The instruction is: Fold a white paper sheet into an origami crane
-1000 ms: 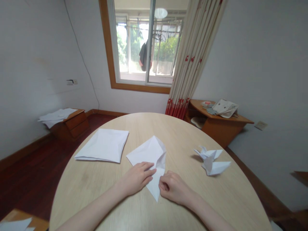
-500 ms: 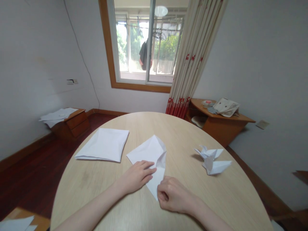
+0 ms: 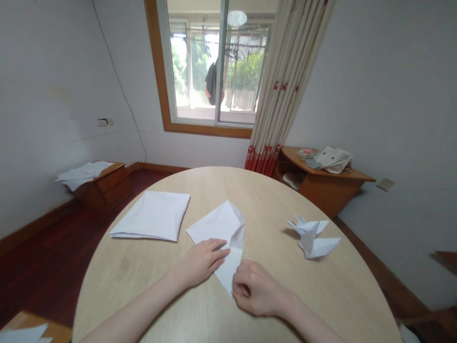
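Note:
A partly folded sheet of white paper (image 3: 216,221) lies on the round table in front of me, with a raised fold along its right side and a narrow point toward me. Resting flat across its middle, my left hand (image 3: 204,261) has its fingers stretched out. My right hand (image 3: 255,288) is curled closed at the paper's lower right edge, near the point. The thumb and fingers meet at that edge, and the fingertips are partly hidden.
A stack of folded white paper (image 3: 152,215) lies at the table's left. Two folded paper cranes (image 3: 314,238) sit at the right on the pale wooden table (image 3: 171,309). Beyond are a low cabinet (image 3: 114,181), a corner shelf (image 3: 332,190) and a curtain (image 3: 282,85).
The view has shifted very slightly. Both hands stay in nearly the same place on the paper, and its folds look the same.

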The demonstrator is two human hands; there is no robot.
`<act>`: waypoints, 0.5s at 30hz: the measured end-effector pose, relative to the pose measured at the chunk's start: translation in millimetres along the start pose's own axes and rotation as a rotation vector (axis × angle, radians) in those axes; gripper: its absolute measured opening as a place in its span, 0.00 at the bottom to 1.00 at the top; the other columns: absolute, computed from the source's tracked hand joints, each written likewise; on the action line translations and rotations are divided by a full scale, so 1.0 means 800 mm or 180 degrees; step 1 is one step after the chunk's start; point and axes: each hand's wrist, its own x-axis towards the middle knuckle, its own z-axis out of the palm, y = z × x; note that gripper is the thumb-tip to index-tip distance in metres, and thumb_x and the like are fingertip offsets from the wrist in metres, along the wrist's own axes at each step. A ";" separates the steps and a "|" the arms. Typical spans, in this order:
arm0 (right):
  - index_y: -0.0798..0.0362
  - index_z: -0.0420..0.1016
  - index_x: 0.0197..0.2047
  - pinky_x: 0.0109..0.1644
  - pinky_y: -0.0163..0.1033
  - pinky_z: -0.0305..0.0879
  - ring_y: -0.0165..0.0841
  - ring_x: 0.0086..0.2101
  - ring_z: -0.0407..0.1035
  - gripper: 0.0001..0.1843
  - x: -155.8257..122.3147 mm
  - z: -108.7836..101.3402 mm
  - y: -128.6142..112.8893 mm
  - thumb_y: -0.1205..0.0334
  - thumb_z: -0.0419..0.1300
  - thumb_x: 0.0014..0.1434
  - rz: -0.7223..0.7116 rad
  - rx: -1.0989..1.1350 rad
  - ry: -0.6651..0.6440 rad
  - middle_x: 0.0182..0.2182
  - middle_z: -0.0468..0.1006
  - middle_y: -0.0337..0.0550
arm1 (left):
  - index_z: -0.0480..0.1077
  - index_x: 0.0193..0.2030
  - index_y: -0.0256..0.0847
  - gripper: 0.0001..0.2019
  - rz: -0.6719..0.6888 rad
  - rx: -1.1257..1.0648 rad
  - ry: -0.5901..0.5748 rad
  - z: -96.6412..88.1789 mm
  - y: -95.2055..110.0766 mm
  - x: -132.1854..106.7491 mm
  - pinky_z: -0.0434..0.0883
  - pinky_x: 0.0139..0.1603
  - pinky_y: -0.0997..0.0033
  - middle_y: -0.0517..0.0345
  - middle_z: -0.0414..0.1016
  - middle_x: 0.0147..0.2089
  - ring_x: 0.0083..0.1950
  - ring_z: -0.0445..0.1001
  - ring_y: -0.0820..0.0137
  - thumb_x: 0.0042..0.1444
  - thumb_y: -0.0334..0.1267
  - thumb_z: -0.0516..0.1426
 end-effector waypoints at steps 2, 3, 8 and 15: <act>0.51 0.58 0.20 0.32 0.34 0.55 0.29 0.23 0.60 0.12 0.000 -0.001 0.004 0.72 0.55 0.48 -0.0122 -0.0016 0.0234 0.17 0.66 0.34 | 0.69 0.55 0.43 0.13 -0.0031 0.0026 0.0041 0.000 0.000 0.000 0.68 0.57 0.58 0.52 0.68 0.60 0.58 0.68 0.61 0.65 0.35 0.51; 0.51 0.60 0.20 0.33 0.35 0.55 0.29 0.24 0.60 0.11 0.000 -0.002 0.006 0.70 0.55 0.52 -0.0178 -0.0046 0.0361 0.18 0.67 0.35 | 0.69 0.54 0.43 0.13 -0.0042 0.0040 0.0061 0.000 0.000 0.000 0.68 0.58 0.58 0.52 0.69 0.60 0.58 0.68 0.61 0.66 0.35 0.51; 0.53 0.66 0.27 0.34 0.38 0.56 0.32 0.28 0.62 0.13 0.002 -0.009 0.017 0.63 0.51 0.64 -0.0223 -0.0445 0.0965 0.24 0.71 0.40 | 0.70 0.48 0.41 0.13 -0.0027 0.0115 0.0105 -0.001 0.003 -0.002 0.59 0.65 0.53 0.48 0.69 0.59 0.60 0.67 0.60 0.63 0.45 0.55; 0.54 0.70 0.47 0.46 0.43 0.60 0.37 0.41 0.67 0.11 0.002 -0.013 0.028 0.68 0.49 0.65 -0.0290 -0.0982 0.1389 0.42 0.78 0.48 | 0.57 0.58 0.39 0.27 -0.0189 -0.0137 0.0260 0.005 0.008 -0.004 0.51 0.68 0.46 0.44 0.69 0.58 0.61 0.66 0.57 0.55 0.46 0.60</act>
